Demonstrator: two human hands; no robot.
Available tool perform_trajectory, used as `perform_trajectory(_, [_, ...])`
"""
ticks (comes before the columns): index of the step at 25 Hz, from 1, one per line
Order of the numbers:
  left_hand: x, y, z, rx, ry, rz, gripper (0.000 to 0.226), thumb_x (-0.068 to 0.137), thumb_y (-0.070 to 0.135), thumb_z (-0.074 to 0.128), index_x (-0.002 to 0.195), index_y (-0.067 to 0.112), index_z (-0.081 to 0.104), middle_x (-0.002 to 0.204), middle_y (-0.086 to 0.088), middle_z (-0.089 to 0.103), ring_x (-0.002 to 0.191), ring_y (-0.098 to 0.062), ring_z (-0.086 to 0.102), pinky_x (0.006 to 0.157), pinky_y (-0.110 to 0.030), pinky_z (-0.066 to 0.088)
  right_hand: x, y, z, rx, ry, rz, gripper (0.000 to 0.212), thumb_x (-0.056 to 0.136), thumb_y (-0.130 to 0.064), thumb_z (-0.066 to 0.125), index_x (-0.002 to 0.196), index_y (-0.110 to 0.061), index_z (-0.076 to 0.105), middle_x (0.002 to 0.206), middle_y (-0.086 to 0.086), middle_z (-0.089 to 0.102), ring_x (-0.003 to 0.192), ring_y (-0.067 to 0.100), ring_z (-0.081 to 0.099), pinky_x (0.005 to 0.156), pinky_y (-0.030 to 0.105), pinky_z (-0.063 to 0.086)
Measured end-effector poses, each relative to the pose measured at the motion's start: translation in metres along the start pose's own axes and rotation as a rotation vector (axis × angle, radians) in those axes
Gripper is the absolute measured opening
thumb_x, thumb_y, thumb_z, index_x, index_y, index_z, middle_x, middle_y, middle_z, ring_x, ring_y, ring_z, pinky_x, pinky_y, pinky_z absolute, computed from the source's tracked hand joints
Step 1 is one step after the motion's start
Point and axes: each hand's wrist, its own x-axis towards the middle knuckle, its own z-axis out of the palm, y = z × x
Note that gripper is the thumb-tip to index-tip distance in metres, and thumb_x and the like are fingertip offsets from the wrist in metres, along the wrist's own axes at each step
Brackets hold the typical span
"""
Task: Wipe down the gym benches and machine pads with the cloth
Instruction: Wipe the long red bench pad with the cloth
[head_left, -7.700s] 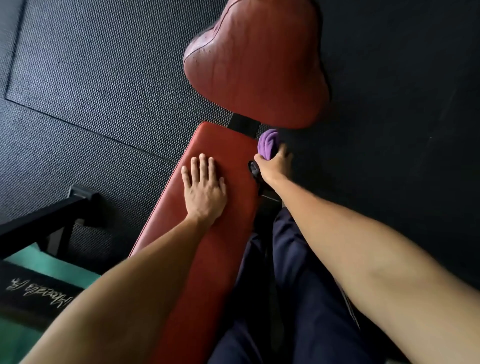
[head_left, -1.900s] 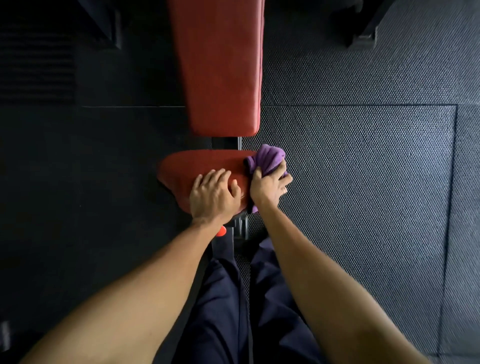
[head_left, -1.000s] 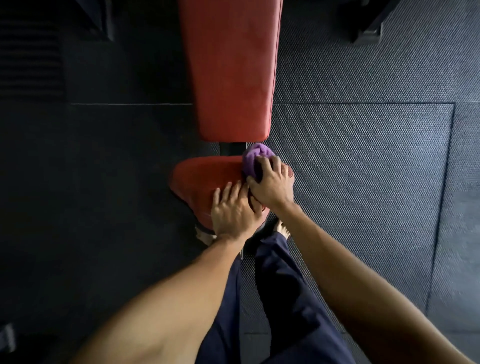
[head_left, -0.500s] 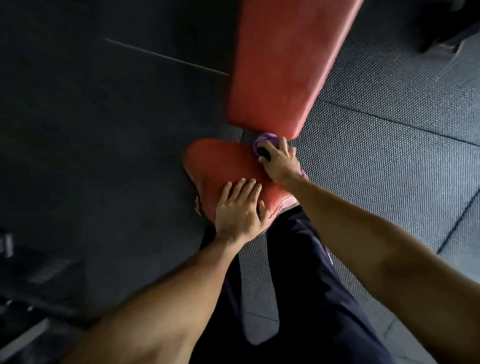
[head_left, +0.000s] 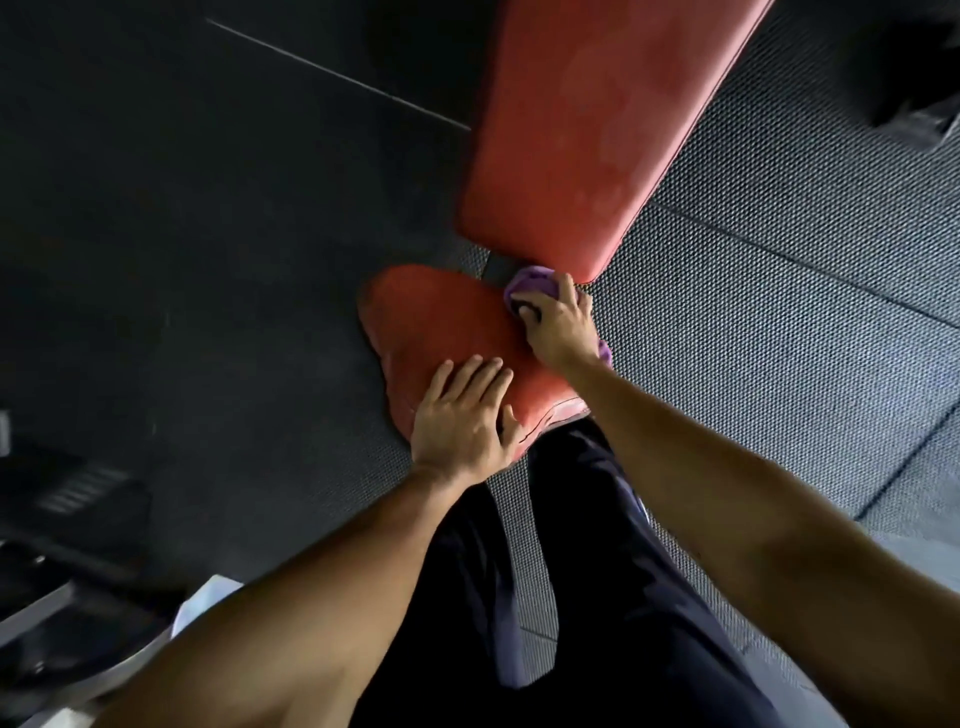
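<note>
Purple cloth gripped in right hand at seat pad edge; left hand lies flat.

No legible text, label, brand, number or sign is being shown anywhere in this view.

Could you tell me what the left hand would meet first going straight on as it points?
Over the seat pad, the left hand would likely meet the right hand gripping the cloth.
</note>
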Motion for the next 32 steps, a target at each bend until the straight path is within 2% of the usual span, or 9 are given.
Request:
perform_trajectory(2, [0.001, 0.000, -0.001, 0.009, -0.001, 0.001, 0.046, 0.087, 0.032, 0.052, 0.125, 0.015, 0.071, 0.135, -0.001, 0.066, 0.129, -0.021, 0.057, 0.115, -0.046, 0.034, 0.008, 0.013, -0.005, 0.024, -0.034, 0.074, 0.035, 0.103, -0.032, 0.051, 0.135, -0.042, 0.061, 0.147, 0.003, 0.033, 0.122, 0.039, 0.039, 0.098, 0.053, 0.047])
perform_trajectory(5, [0.000, 0.001, -0.003, 0.003, -0.007, 0.005, 0.048, 0.085, 0.031, 0.052, 0.126, 0.015, 0.070, 0.135, -0.002, 0.065, 0.129, -0.022, 0.057, 0.115, -0.046, 0.034, -0.034, 0.017, -0.005, 0.072, 0.097, 0.147, 0.038, 0.103, -0.026, 0.050, 0.139, -0.034, 0.058, 0.150, 0.006, 0.032, 0.120, 0.041, 0.041, 0.096, 0.051, 0.045])
perform_trajectory(8, [0.002, 0.003, -0.005, 0.004, -0.006, 0.009, 0.048, 0.083, 0.031, 0.053, 0.125, 0.014, 0.071, 0.134, -0.002, 0.066, 0.127, -0.023, 0.058, 0.113, -0.046, 0.035, -0.080, 0.020, 0.006, 0.093, 0.161, 0.149, 0.041, 0.103, -0.027, 0.048, 0.144, -0.030, 0.053, 0.158, 0.010, 0.026, 0.126, 0.044, 0.038, 0.105, 0.054, 0.040])
perform_trajectory(11, [0.000, 0.003, -0.003, 0.013, -0.005, 0.012, 0.048, 0.084, 0.031, 0.051, 0.126, 0.015, 0.070, 0.134, -0.002, 0.066, 0.128, -0.023, 0.058, 0.113, -0.046, 0.035, -0.065, 0.027, 0.008, 0.025, 0.125, 0.156, 0.042, 0.105, -0.038, 0.044, 0.147, -0.035, 0.047, 0.162, 0.011, 0.022, 0.133, 0.046, 0.037, 0.113, 0.055, 0.035])
perform_trajectory(15, [0.000, -0.002, 0.002, 0.041, 0.007, 0.026, 0.048, 0.087, 0.032, 0.049, 0.127, 0.016, 0.069, 0.135, -0.001, 0.065, 0.130, -0.021, 0.056, 0.114, -0.046, 0.035, -0.010, 0.039, -0.008, 0.122, -0.013, 0.383, 0.047, 0.103, -0.046, 0.043, 0.149, -0.035, 0.040, 0.147, 0.011, 0.038, 0.129, 0.045, 0.046, 0.110, 0.054, 0.035])
perform_trajectory(18, [-0.001, -0.002, 0.001, 0.056, -0.018, 0.031, 0.049, 0.087, 0.033, 0.049, 0.128, 0.017, 0.069, 0.136, -0.001, 0.065, 0.131, -0.020, 0.055, 0.115, -0.045, 0.034, -0.046, 0.036, -0.002, 0.268, 0.151, 0.395, 0.047, 0.101, -0.034, 0.049, 0.147, -0.031, 0.042, 0.143, 0.013, 0.038, 0.122, 0.044, 0.048, 0.095, 0.049, 0.045])
perform_trajectory(22, [-0.002, -0.001, 0.002, 0.054, 0.002, 0.019, 0.048, 0.086, 0.032, 0.049, 0.126, 0.016, 0.071, 0.134, -0.001, 0.066, 0.129, -0.021, 0.057, 0.113, -0.047, 0.036, -0.118, 0.011, 0.036, 0.433, 0.314, 0.409, 0.044, 0.102, -0.028, 0.049, 0.145, -0.030, 0.041, 0.158, 0.016, 0.022, 0.136, 0.047, 0.034, 0.110, 0.059, 0.038])
perform_trajectory(27, [-0.003, 0.000, 0.003, 0.064, 0.032, 0.028, 0.047, 0.086, 0.031, 0.049, 0.125, 0.017, 0.071, 0.133, -0.002, 0.067, 0.128, -0.021, 0.058, 0.111, -0.047, 0.038, -0.079, 0.019, 0.029, 0.610, 0.366, 0.598, 0.043, 0.101, -0.028, 0.047, 0.144, -0.031, 0.043, 0.157, 0.012, 0.020, 0.135, 0.045, 0.034, 0.113, 0.058, 0.034])
perform_trajectory(32, [-0.003, -0.001, 0.004, 0.055, 0.061, 0.031, 0.047, 0.085, 0.030, 0.048, 0.123, 0.017, 0.072, 0.130, -0.002, 0.068, 0.126, -0.021, 0.060, 0.111, -0.047, 0.039, -0.112, 0.004, 0.029, 0.584, 0.411, 0.425, 0.039, 0.094, -0.018, 0.049, 0.130, -0.031, 0.046, 0.148, 0.010, 0.030, 0.130, 0.043, 0.040, 0.106, 0.059, 0.041])
